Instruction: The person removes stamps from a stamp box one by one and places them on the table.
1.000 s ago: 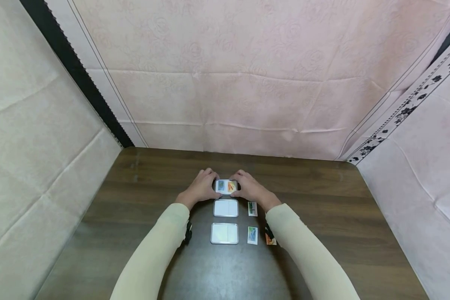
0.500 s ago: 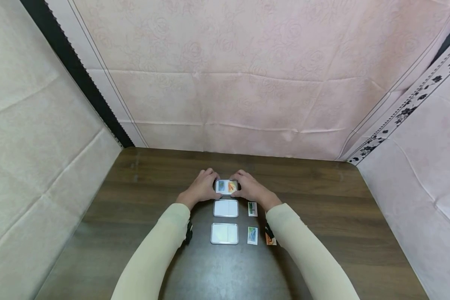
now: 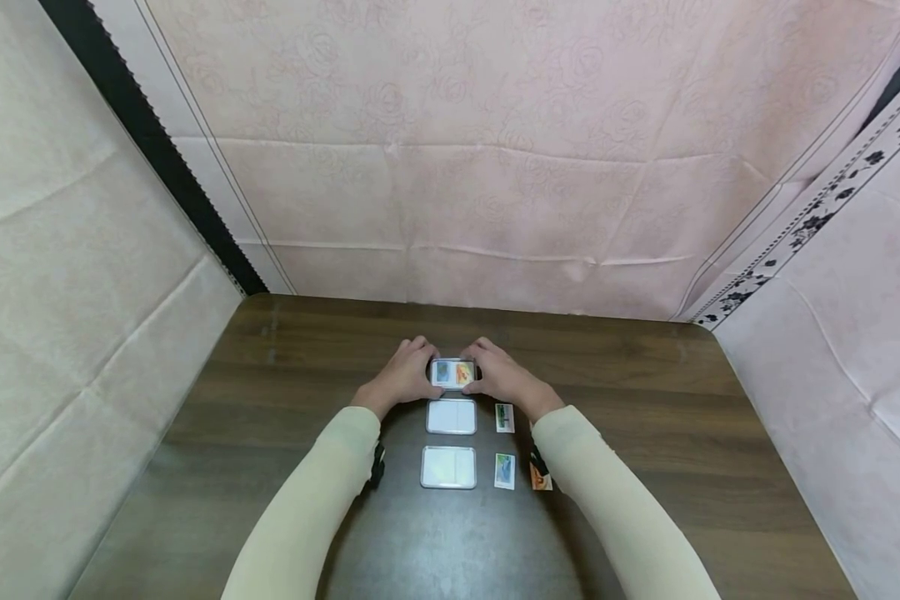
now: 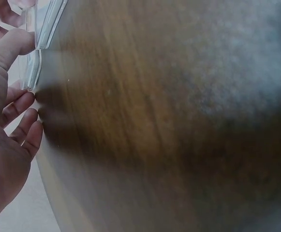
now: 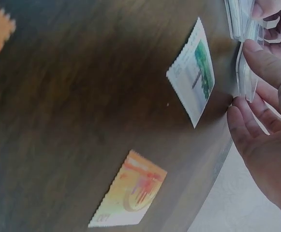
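My left hand [image 3: 401, 375] grips the left end of a flat clear case [image 3: 452, 385], and my right hand [image 3: 504, 375] grips its right end. Each thumb lies along the near side, with fingers around the ends and far side. Inside that case are a blue stamp [image 3: 442, 372] and an orange stamp [image 3: 462, 372]. Directly nearer the body lies a second clear case [image 3: 452, 417], then a third case [image 3: 448, 467]; neither shows a stamp. In the left wrist view, the fingertips of the left hand [image 4: 9, 121] touch the held case's edge, close to the tabletop.
Right of the cases lie a green stamp [image 3: 504, 418], a blue-green stamp [image 3: 505, 472] and an orange stamp [image 3: 542, 477] partly under the right forearm. The right wrist view shows another orange stamp [image 5: 130, 193]. Pale cloth [image 3: 457, 208] hangs behind the wooden table [image 3: 607, 375].
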### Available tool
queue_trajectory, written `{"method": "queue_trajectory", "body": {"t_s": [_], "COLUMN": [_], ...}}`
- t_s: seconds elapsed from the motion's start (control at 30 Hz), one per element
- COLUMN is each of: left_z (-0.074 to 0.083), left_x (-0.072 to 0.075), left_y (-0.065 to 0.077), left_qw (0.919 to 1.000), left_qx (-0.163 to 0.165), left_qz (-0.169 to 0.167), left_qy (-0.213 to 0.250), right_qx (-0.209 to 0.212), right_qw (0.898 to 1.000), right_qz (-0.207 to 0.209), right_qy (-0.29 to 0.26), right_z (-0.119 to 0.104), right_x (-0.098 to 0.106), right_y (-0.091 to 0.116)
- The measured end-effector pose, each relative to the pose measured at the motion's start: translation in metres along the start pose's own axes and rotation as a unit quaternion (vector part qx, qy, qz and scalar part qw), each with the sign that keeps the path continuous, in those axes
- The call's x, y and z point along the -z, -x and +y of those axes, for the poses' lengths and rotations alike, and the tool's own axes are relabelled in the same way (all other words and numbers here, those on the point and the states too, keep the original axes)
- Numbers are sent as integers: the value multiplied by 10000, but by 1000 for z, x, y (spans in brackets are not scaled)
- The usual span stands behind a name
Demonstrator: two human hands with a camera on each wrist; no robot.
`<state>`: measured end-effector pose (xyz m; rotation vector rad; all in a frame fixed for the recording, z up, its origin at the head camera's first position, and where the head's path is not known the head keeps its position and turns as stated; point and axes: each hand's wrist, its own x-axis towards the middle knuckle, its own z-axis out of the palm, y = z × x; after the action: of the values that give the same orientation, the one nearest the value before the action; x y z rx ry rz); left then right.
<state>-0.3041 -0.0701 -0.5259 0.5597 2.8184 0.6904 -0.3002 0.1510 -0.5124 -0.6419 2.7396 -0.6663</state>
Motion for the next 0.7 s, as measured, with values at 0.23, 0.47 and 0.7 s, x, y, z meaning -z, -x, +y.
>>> {"method": "queue_trajectory", "body": {"t_s": [0.23, 0.47, 0.7], "left_z": [1, -1, -2], "left_x": [0, 1, 0], "left_y": [0, 1, 0], "left_qw": [10000, 10000, 10000], "left_qx": [45, 2, -11], "left_qz": [-32, -33, -20], "left_qy": [27, 38, 53], "right_qx": [-55, -37, 19], "right_qw": [10000, 10000, 10000], "right_qz": [-10, -10, -31], "right_qy": [-6, -18, 0], "right_z": [-2, 0, 2], "right_x": [2, 0, 0], "right_y": [3, 2, 1]}}
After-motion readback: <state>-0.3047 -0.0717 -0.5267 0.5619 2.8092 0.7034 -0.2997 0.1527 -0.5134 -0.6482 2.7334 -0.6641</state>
